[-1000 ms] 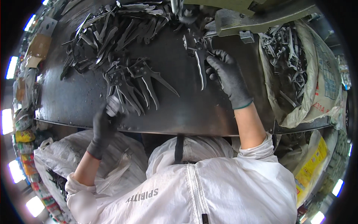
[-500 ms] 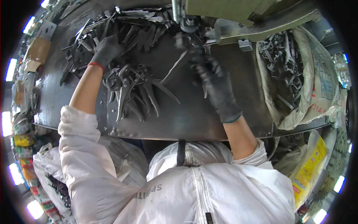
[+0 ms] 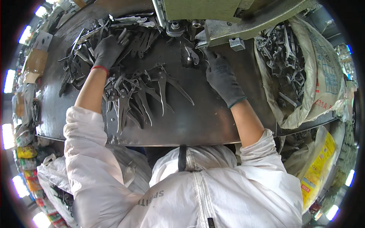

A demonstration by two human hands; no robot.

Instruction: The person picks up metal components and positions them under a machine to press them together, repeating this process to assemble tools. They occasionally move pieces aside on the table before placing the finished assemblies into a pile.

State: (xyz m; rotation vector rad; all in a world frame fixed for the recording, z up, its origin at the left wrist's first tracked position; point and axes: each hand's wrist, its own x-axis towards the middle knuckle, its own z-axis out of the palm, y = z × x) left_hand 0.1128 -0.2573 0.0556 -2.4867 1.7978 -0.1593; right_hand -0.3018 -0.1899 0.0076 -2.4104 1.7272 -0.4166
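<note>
Dark tabletop (image 3: 182,121): left hand (image 3: 108,51) half-curled at metal handles (image 3: 143,45), right hand (image 3: 223,76) half-curled beside green machine (image 3: 203,9); can't tell either's hold.

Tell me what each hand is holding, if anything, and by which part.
The left hand is at the pile of metal handles; a grip can't be told. The right hand shows nothing clearly held.

Handles (image 3: 143,41) at left on table (image 3: 197,125), pliers (image 3: 123,102) before them, sack (image 3: 325,83) right
</note>
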